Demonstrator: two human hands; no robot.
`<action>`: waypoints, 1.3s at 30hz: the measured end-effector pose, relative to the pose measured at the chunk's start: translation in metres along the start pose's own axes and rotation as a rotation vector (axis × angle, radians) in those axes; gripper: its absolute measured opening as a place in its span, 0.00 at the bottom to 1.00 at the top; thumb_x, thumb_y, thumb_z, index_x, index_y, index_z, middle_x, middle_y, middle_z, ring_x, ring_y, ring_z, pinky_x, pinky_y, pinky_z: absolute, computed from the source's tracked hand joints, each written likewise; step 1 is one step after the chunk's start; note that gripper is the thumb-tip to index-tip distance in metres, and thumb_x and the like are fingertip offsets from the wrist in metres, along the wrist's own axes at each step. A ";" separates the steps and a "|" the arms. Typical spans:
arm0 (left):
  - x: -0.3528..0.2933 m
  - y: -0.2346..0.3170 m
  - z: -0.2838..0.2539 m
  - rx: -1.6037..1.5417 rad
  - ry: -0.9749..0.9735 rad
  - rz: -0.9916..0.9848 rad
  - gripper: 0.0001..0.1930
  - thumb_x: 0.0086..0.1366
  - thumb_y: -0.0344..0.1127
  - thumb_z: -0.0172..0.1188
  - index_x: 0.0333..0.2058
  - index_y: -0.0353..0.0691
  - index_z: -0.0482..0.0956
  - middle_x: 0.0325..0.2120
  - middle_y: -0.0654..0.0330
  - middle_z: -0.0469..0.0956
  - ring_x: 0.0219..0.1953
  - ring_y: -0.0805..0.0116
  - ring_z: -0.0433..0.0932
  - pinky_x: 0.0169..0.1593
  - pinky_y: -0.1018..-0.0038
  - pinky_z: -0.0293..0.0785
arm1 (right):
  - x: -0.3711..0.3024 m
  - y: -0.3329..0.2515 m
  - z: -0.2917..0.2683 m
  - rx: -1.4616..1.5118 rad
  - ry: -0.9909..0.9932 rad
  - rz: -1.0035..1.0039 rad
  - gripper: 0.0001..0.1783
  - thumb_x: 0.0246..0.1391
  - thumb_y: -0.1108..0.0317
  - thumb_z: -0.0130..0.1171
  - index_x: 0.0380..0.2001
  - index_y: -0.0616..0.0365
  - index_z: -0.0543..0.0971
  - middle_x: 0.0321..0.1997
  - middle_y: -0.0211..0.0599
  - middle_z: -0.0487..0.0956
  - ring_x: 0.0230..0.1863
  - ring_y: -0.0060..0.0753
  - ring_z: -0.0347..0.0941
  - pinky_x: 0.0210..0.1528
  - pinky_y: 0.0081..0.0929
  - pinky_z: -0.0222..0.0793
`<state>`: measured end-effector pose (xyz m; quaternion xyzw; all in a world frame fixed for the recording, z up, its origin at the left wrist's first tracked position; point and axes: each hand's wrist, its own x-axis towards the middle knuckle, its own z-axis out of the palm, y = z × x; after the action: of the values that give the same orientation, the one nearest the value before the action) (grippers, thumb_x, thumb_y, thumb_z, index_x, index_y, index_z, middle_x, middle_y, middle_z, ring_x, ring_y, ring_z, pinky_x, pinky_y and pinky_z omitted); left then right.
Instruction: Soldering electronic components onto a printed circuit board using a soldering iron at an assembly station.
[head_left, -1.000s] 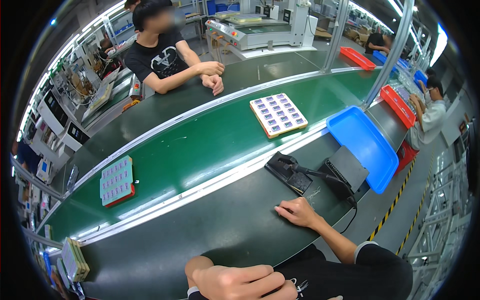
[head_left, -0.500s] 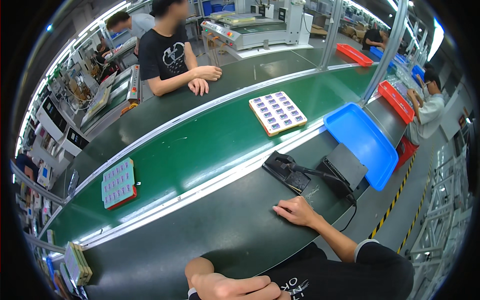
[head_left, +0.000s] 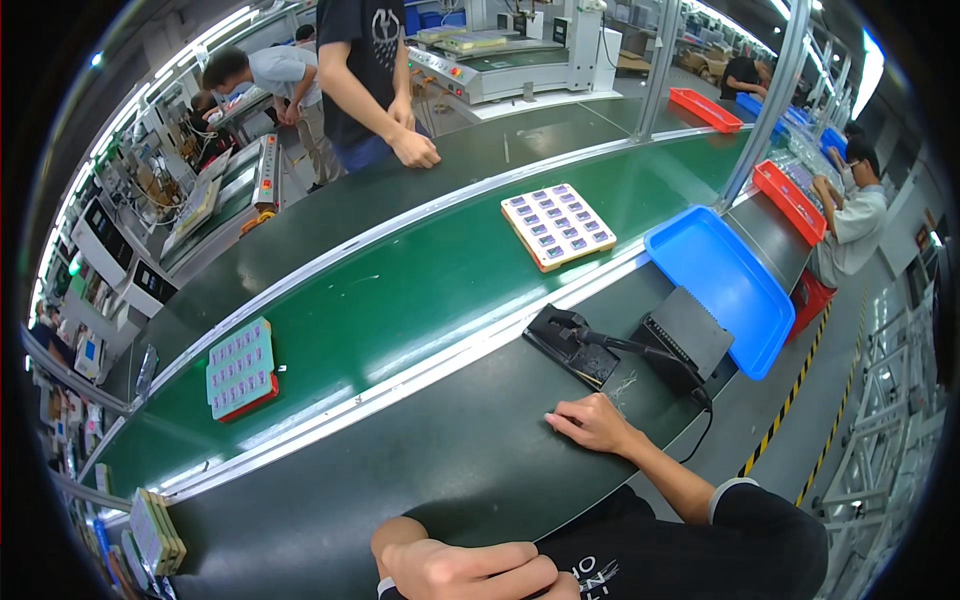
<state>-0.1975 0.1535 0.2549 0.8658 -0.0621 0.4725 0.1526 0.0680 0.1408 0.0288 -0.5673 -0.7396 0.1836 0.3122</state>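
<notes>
My right hand (head_left: 592, 422) rests on the dark bench, its fingers loosely curled and nothing visible in them. Just beyond it, a soldering iron (head_left: 628, 344) sits in its black stand (head_left: 562, 338), beside a black box (head_left: 688, 335) with a cable. Down at the lower edge my left hand (head_left: 465, 570) lies before my shirt, fingers bent together; its underside is cut off. On the green belt are a cream-and-orange tray (head_left: 558, 227) of small dark parts and, farther left, a teal-and-red tray (head_left: 241, 370) with similar parts.
A blue tray (head_left: 725, 290) stands right of the black box. Red bins (head_left: 790, 203) sit farther right. Several stacked panels (head_left: 157, 532) stand at the lower left. A metal post (head_left: 765, 105) rises by the belt. Across it stands a person (head_left: 365, 90) in dark clothes.
The person across the belt has straightened up and shifted right, their hands off the far bench's front. Both trays on the belt have crept slightly right. My hands have hardly moved.
</notes>
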 end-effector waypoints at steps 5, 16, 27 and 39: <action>-0.003 0.002 -0.002 0.015 0.009 -0.015 0.16 0.30 0.37 0.53 0.22 0.37 0.77 0.16 0.64 0.66 0.17 0.69 0.71 0.19 0.74 0.65 | 0.001 -0.002 0.003 -0.007 0.004 -0.008 0.17 0.63 0.62 0.60 0.22 0.59 0.77 0.16 0.45 0.75 0.19 0.50 0.73 0.23 0.40 0.67; -0.007 0.006 -0.008 -0.001 0.019 -0.024 0.17 0.27 0.35 0.52 0.22 0.35 0.76 0.16 0.62 0.66 0.16 0.67 0.70 0.19 0.74 0.66 | 0.001 -0.007 0.009 -0.003 0.018 -0.019 0.17 0.63 0.61 0.60 0.22 0.59 0.77 0.15 0.45 0.74 0.18 0.50 0.72 0.23 0.40 0.66; -0.012 0.004 -0.014 -0.031 0.053 0.012 0.18 0.23 0.33 0.54 0.21 0.33 0.75 0.17 0.61 0.68 0.16 0.67 0.69 0.19 0.75 0.67 | 0.003 -0.013 0.016 0.008 0.022 -0.024 0.17 0.63 0.62 0.61 0.21 0.60 0.77 0.15 0.45 0.73 0.18 0.50 0.71 0.22 0.40 0.66; -0.017 0.001 -0.021 -0.056 0.040 0.061 0.17 0.24 0.31 0.57 0.21 0.32 0.75 0.17 0.60 0.69 0.16 0.68 0.68 0.18 0.75 0.65 | 0.004 -0.017 0.021 0.005 0.020 -0.025 0.18 0.63 0.62 0.61 0.21 0.60 0.76 0.15 0.45 0.73 0.17 0.50 0.71 0.22 0.40 0.65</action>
<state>-0.2237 0.1587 0.2518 0.8493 -0.0986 0.4920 0.1637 0.0404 0.1418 0.0251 -0.5589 -0.7430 0.1759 0.3233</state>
